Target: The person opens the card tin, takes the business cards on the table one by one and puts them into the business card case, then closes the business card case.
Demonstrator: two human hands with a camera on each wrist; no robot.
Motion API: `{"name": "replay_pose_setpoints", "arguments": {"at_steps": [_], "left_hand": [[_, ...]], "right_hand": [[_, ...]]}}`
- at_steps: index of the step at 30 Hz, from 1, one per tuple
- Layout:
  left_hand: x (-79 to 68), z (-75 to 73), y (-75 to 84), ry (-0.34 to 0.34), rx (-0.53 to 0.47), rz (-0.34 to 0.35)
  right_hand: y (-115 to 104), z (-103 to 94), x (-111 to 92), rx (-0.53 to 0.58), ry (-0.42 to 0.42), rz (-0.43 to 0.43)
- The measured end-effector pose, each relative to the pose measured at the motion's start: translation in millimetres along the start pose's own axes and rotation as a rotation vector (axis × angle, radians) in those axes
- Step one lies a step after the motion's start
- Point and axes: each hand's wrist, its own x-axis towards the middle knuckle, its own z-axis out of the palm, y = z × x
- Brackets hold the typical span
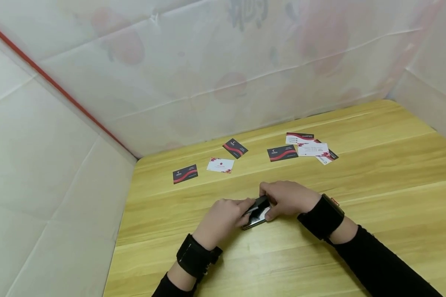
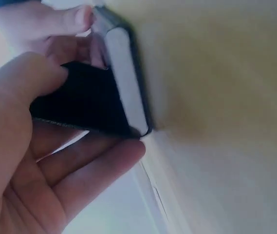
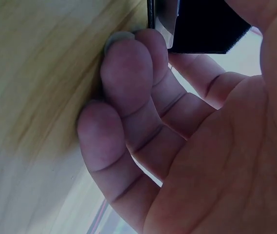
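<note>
A small black business card case (image 1: 255, 218) with a shiny metal inside lies on the wooden table, its lid raised. My left hand (image 1: 223, 218) pinches the black lid (image 2: 82, 100) between thumb and fingers at the case's left side. At the right end my right hand (image 1: 288, 198) grips the case, thumb on the near side and fingers at the far side. A pale inner edge (image 2: 126, 78) of the case shows in the left wrist view. In the right wrist view, fingertips (image 3: 127, 73) rest close to the tabletop beside the case's corner.
Black and white business cards lie beyond the hands: a dark card (image 1: 185, 174), a white card (image 1: 221, 165) and another dark card (image 1: 235, 148) at left. An overlapping group with a white card (image 1: 312, 149) lies at right. Sheeted walls (image 1: 208, 82) border the wooden table (image 1: 375, 181).
</note>
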Motion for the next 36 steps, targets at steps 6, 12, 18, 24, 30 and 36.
{"name": "replay_pose_setpoints", "arguments": {"at_steps": [6,12,18,24,30,36], "left_hand": [[-2.4,1.7,-10.8,0.135,-0.113,-0.064],[-1.7,1.8,-15.5,0.274,-0.086,-0.096],[-0.4,1.8,-17.5,0.239,-0.073,-0.176],[-3.4,1.9,-17.5,0.068,-0.060,-0.265],[-7.7,3.7,-18.2,-0.077,-0.067,-0.283],[-8.2,2.8,-18.1,-0.164,-0.096,-0.283]], "right_hand": [[-1,0.0,1,0.004,-0.007,0.029],[-2,-0.3,4,-0.017,-0.006,0.038],[-4,-2.1,3,-0.028,-0.008,0.044],[-8,-0.3,1,-0.052,0.036,-0.024],[-8,3.8,0,-0.087,0.045,-0.028],[-7,3.9,0,-0.119,0.027,0.002]]}}
